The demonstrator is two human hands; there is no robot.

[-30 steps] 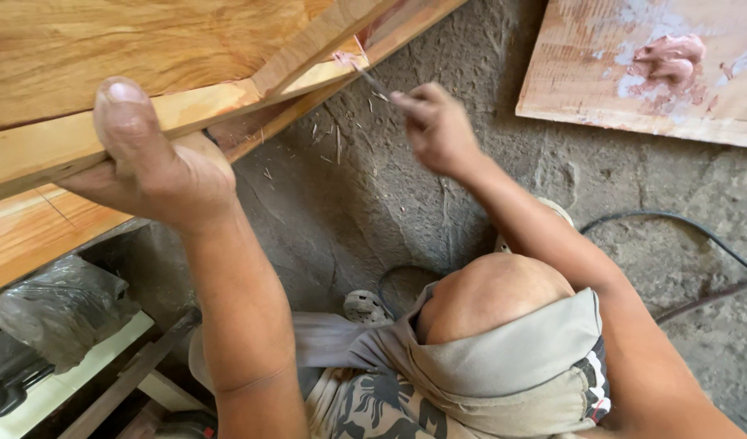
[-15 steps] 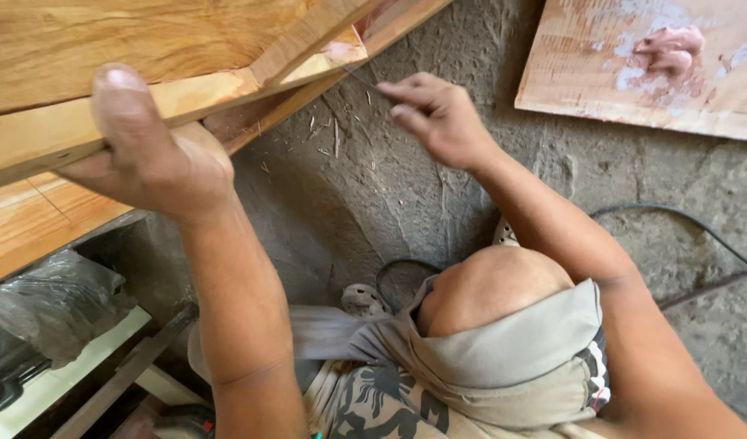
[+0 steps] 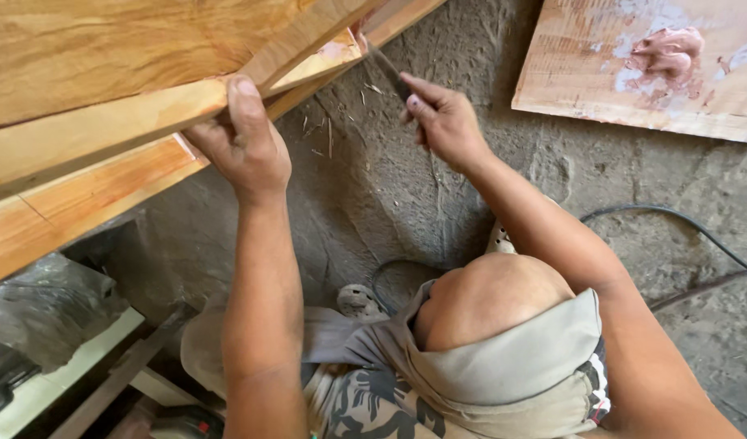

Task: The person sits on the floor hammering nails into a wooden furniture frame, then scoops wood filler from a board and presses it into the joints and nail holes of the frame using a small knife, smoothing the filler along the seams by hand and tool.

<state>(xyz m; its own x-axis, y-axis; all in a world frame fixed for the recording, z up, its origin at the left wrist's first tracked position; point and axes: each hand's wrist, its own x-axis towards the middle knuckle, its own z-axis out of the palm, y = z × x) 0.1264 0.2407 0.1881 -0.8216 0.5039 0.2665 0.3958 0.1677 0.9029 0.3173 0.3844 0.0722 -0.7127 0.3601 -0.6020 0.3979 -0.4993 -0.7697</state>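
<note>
1. Nearest, the left hand [image 3: 243, 150] is clamped over the edge of the wooden frame [image 3: 146, 122], thumb on top.
2. The right hand [image 3: 442, 122] pinches one thin blade [image 3: 387, 73], tip at the frame's corner joint, filler unfinished by my judgement.
3. Farther off: one smeared board [image 3: 658, 73], one black cable [image 3: 674, 223].

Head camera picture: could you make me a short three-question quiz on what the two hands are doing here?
1. True or false: the left hand grips the edge of the wooden panel.
2. What does the right hand hold? A) a thin dark blade-like tool B) a hammer C) a paintbrush
3. What lies on the concrete floor at upper right?

Key
1. True.
2. A; its tip is at the panel's corner, where pinkish filler shows.
3. A flat board smeared with pinkish paste.
</note>
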